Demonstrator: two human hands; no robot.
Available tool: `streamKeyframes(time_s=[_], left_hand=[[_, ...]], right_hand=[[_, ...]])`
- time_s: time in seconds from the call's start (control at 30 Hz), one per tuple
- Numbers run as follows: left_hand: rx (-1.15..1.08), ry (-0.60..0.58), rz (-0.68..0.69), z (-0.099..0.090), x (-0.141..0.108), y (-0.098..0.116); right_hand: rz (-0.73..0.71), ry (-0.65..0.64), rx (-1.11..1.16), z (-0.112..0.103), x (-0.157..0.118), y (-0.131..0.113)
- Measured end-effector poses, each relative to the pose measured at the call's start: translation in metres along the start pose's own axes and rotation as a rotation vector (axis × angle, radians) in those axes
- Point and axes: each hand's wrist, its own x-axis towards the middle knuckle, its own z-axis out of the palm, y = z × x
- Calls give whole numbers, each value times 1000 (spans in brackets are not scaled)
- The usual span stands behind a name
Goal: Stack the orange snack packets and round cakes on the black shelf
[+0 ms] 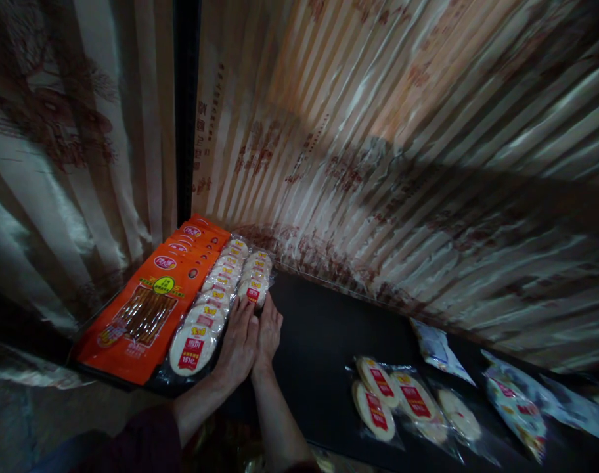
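Round white rice crackers in clear packets with red labels stand in two overlapping rows on the black shelf. The shorter row ends at a front rice cracker packet (254, 292). My left hand (238, 341) has its fingertips on the near left edge of that packet. Close beside it, my right hand (268, 332) holds the packet's right edge, fingers together. Both hands are closed around this near end, and their undersides are hidden. The longer row of rice cracker packets (194, 345) lies just left of my left hand.
Orange snack bags (146, 312) overlap at the shelf's left end. Loose cracker packets (415, 397) lie to the right, with a white and blue bag (440, 351) and a colourful bag (516, 407) beyond. Pleated printed sheeting (329, 151) hangs behind the black shelf (319, 341).
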Motion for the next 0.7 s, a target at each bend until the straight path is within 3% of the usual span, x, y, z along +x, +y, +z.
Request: streamKeyframes(time_s=[0.4, 0.7], left_hand=[[12, 38, -6, 4, 4, -1], [47, 94, 104, 7, 0, -9]], right_hand=[[70, 17, -2, -5, -2, -8], [143, 39, 99, 0, -1, 2]])
